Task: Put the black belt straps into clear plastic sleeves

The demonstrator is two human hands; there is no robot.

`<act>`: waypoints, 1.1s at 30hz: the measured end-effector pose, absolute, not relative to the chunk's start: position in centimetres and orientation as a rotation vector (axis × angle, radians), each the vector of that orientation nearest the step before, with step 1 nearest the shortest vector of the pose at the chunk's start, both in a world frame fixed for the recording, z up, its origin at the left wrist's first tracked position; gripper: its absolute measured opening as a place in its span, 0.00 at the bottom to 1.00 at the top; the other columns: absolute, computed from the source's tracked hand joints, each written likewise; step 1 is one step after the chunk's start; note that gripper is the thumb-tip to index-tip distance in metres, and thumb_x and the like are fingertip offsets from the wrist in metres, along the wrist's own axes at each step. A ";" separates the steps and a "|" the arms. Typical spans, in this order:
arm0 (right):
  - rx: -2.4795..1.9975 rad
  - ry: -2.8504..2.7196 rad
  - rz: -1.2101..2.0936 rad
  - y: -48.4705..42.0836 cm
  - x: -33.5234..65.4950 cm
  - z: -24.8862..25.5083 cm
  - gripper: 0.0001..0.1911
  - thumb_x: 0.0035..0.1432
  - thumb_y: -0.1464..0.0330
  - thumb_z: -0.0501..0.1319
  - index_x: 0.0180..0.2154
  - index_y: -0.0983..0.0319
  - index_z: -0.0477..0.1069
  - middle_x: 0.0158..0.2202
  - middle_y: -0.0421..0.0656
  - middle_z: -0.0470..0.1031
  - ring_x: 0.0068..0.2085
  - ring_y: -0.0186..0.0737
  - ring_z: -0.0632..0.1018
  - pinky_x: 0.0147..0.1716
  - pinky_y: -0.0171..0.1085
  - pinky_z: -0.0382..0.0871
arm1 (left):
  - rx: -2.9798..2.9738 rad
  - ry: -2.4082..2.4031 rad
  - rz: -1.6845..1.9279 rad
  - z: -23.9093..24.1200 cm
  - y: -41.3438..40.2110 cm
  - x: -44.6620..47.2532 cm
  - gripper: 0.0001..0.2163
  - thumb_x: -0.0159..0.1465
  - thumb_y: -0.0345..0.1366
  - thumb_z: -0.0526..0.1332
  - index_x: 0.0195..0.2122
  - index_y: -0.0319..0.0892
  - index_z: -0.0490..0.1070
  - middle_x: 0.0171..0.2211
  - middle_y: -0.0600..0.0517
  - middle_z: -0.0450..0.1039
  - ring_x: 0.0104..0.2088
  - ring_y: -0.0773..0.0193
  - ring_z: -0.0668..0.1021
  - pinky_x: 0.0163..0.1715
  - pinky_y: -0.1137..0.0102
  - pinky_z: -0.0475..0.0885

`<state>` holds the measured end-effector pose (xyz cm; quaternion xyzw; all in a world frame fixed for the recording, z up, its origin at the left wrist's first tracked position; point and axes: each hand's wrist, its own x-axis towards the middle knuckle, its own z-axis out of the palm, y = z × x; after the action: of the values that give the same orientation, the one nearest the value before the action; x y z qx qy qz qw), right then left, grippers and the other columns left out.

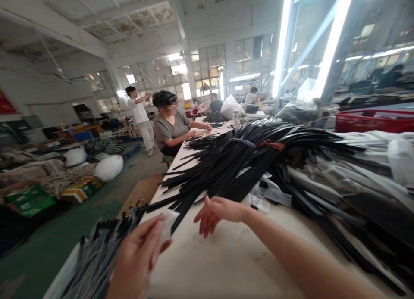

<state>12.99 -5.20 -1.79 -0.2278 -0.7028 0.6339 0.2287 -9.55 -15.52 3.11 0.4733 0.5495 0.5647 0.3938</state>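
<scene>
My left hand (pixel 137 258) is low in the view, its fingers pinched on a small white piece (pixel 167 225) at the table's near edge. My right hand (pixel 216 213) reaches across the white table (pixel 223 260) with fingers spread and hanging down, holding nothing. It hovers just short of a big pile of long black strips (pixel 233 165) bundled with ties. Another heap of black strips (pixel 97 256) hangs over the table's left edge beside my left hand.
A seated person in a grey shirt (pixel 170 129) works further along the same table. Another person in white (pixel 139 113) stands behind. Clear plastic bags (pixel 371 161) and a red crate (pixel 371 121) lie to the right. Boxes and white sacks (pixel 108 166) cover the floor at left.
</scene>
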 end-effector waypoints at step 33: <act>-0.678 -0.638 1.425 -0.5 16.8 -1.4 0.23 0.35 0.72 0.75 0.37 0.63 0.74 0.24 0.34 0.68 0.22 0.26 0.69 0.20 0.25 0.65 | 1.466 1.137 1.138 -1.0 -3.9 0.6 0.12 0.60 0.45 0.54 0.32 0.41 0.66 0.12 0.62 0.55 0.13 0.72 0.59 0.20 0.71 0.72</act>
<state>16.84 -0.55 -1.36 -0.2995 -0.2817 0.6295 0.6593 0.58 -3.86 -0.98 0.5965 0.4628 0.4633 0.4641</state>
